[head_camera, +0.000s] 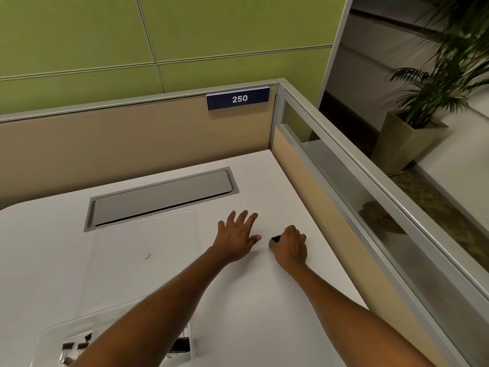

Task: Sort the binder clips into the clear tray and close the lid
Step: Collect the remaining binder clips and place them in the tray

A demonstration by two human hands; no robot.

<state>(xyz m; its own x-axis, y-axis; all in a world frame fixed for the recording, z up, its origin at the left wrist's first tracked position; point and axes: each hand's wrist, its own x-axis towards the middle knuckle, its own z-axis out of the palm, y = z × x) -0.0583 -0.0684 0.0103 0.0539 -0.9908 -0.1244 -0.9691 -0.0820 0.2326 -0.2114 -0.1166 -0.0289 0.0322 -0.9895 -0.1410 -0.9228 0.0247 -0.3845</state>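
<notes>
Left hand (pixel 238 235) lies spread flat on the worktop (pixel 277 287). Right hand (pixel 289 247) pinches what looks like a black clip (pixel 276 238). Tray (pixel 47 337) near the bottom edge holds clips.

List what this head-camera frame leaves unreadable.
- Clear tray: cut off by the bottom edge and crossed by the left forearm; clip count unknown.
- Dark clip: mostly hidden by the right hand; grip unclear.
- Clear lid: nearly invisible against the white desk.
</notes>
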